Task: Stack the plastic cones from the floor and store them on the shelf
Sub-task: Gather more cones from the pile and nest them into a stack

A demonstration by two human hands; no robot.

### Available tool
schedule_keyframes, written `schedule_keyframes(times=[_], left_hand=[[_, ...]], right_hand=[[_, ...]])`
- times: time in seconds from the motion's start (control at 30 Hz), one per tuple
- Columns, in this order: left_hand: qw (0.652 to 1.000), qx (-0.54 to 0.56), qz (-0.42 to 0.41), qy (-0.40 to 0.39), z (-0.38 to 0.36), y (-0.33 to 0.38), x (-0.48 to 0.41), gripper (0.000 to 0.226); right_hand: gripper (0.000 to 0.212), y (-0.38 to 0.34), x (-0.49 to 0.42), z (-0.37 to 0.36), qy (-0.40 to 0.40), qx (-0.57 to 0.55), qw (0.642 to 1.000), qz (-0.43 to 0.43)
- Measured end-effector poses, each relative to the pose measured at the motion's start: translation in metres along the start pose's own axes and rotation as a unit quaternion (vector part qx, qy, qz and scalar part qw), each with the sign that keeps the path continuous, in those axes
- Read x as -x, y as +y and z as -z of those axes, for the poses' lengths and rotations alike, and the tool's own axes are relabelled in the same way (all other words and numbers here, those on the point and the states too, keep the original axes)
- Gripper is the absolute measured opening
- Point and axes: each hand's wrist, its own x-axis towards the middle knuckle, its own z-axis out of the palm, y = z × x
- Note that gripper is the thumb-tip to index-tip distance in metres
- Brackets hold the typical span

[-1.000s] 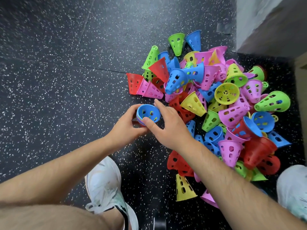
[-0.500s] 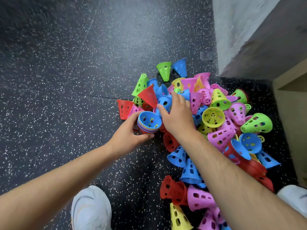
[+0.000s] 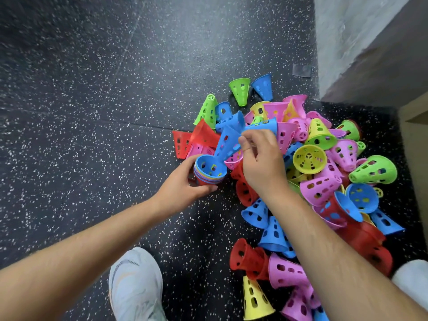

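A big heap of perforated plastic cones [image 3: 310, 158] in blue, pink, red, yellow and green lies on the dark speckled floor. My left hand [image 3: 183, 186] grips a short stack of nested cones [image 3: 209, 171], its mouth up, a blue one on top. My right hand [image 3: 261, 158] pinches a loose blue cone [image 3: 228, 142] by its wall. This cone is tilted, with its narrow end at the mouth of the stack.
A grey wall [image 3: 370, 42] rises at the upper right, and a tan wooden edge [image 3: 414, 112] stands beside the heap. My shoes [image 3: 136, 286] are on the floor near the bottom, the other shoe [image 3: 410, 276] at the right edge. Bare floor [image 3: 92, 112] stretches to the left.
My right hand reached into the heap, took a blue cone and brought it back over the stack in my left hand. The view shifted slightly.
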Motion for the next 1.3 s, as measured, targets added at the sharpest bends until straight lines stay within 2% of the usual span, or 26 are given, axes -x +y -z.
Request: schedule_keyframes(times=[0.17,0.33,0.43,0.5,0.57,0.7,0.83,0.9,1.03,1.2,1.3], left_hand=[[0.999,0.025,0.013,0.021,0.006,-0.003,0.003,0.07],[0.998,0.023,0.023,0.05,0.016,-0.008,0.008,0.065],[0.997,0.02,0.034,0.061,0.024,-0.012,0.009,0.069],[0.997,0.025,0.039,0.066,0.026,-0.014,0.008,0.07],[0.997,0.031,0.038,0.065,0.028,-0.013,0.008,0.069],[0.997,0.039,0.036,0.06,0.03,-0.015,0.008,0.069],[0.997,0.032,0.042,0.059,0.034,-0.017,0.01,0.066],[0.997,0.029,0.046,0.062,0.035,-0.019,0.012,0.065],[0.996,0.023,0.059,0.068,0.039,-0.026,0.014,0.066],[0.995,0.014,0.075,0.065,0.043,-0.038,0.025,0.065],[0.995,0.006,0.081,0.066,0.044,-0.046,0.031,0.066]], right_hand=[[0.009,-0.008,0.019,-0.017,-0.092,-0.024,0.991,0.091],[0.026,-0.02,0.03,-0.026,-0.187,-0.026,0.98,0.054],[0.028,-0.022,0.017,-0.032,-0.186,-0.018,0.981,0.061],[0.029,-0.019,0.003,-0.039,-0.155,0.03,0.982,0.105],[0.037,-0.014,-0.01,-0.044,-0.148,0.119,0.975,0.114],[0.042,-0.013,-0.023,-0.043,-0.22,0.274,0.932,0.095],[0.047,-0.011,-0.024,-0.05,-0.276,0.355,0.887,0.106],[0.046,-0.012,-0.023,-0.055,-0.276,0.348,0.888,0.117],[0.03,-0.019,-0.021,-0.068,-0.262,0.293,0.905,0.16],[0.028,-0.014,-0.014,-0.072,-0.321,0.248,0.906,0.123],[0.032,-0.01,-0.006,-0.07,-0.351,0.295,0.88,0.125]])
